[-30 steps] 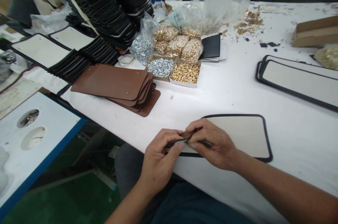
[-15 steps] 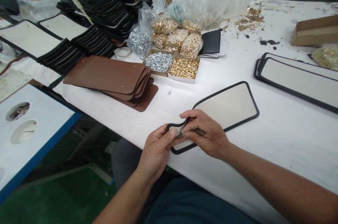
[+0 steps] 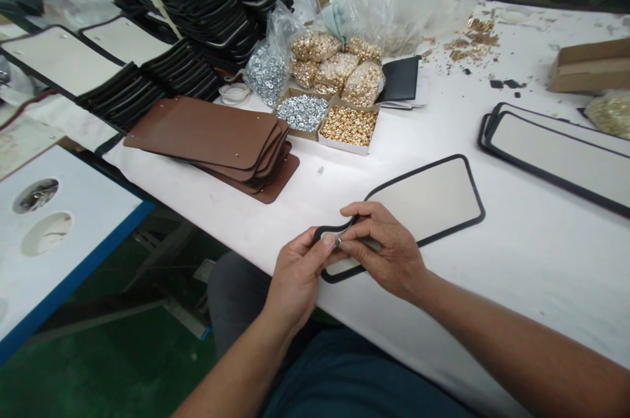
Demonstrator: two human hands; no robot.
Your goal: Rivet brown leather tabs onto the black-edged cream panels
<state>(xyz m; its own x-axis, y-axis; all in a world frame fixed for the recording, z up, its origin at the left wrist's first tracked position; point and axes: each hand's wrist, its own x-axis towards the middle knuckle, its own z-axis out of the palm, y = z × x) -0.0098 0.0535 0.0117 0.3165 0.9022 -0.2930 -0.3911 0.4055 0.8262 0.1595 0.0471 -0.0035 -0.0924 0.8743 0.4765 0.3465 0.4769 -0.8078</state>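
A pale flap with a black edge [image 3: 329, 230] is bent into a curve between my hands. My left hand [image 3: 300, 270] pinches its near side, thumb on top. My right hand [image 3: 386, 247] is closed at the other side, its thumb and fingertips at a small shiny metal piece [image 3: 338, 242] on the flap. The fingers partly hide this piece. Beneath my hands a pale panel with a black border [image 3: 428, 198] lies flat on the white table. Whether the flap is part of that panel, I cannot tell.
Brown panels [image 3: 207, 132] are stacked at left. Beyond them stand small boxes of silver rings [image 3: 301, 113] and gold fittings [image 3: 348, 126], with bags of gold fittings [image 3: 337, 70] behind. More black-edged panels [image 3: 561, 149] lie at right. A tall black stack [image 3: 197, 4] rises at back left.
The view has shifted slightly, so the table things sit a little further right. Both hands keep their hold on the flap, and the metal piece at the right fingertips shows a little more upright.
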